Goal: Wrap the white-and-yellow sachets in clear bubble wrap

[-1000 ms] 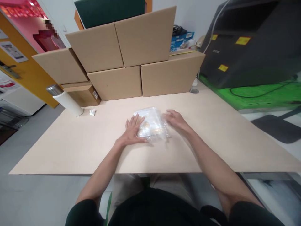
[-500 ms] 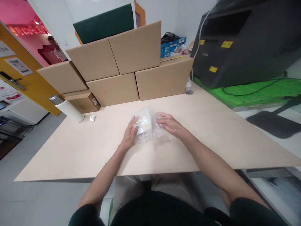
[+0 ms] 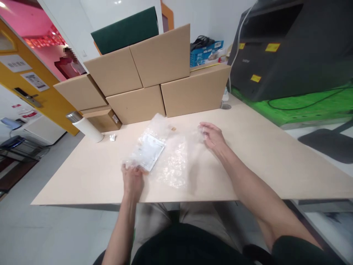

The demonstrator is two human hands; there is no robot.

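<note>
Clear plastic bag [image 3: 165, 154] at frame centre holds a white flat packet [image 3: 147, 151] — left hand [image 3: 132, 179] pinches its near corner, right hand [image 3: 212, 135] its far edge; desk [image 3: 264, 154] lies bare rightward.

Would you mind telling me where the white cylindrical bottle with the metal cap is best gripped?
Grip the white cylindrical bottle around its smooth white middle, coming from the open table side to its right. It appears to stand upright, and cardboard boxes crowd close behind it.
</note>
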